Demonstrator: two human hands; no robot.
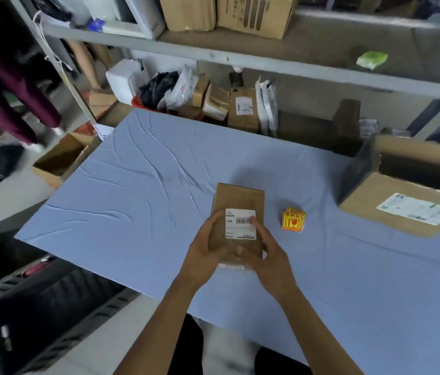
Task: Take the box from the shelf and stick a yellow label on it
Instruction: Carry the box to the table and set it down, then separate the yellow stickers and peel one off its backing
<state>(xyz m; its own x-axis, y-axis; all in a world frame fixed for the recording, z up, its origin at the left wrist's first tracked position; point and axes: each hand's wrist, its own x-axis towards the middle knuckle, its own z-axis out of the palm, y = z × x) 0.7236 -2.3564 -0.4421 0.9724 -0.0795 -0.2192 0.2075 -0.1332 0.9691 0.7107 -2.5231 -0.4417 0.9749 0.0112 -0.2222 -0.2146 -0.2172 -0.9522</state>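
The left hand (pixel 205 247) grips the near-left edge of the box (pixel 237 204), which lies flat on the blue counter (pixel 132 185) with its long axis running away from the person — the right hand (pixel 264 247) clasps its near-right edge, fingertip on the white label (pixel 240 224). The yellow labels (pixel 293 220) sit just right of the box — nearer the right hand

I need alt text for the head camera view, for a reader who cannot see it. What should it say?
Two bare hands, left hand and right hand, hold a small cardboard box with a white barcode label above a table covered in blue cloth. A stack of yellow labels lies just right of it, and shelves of parcels stand behind.
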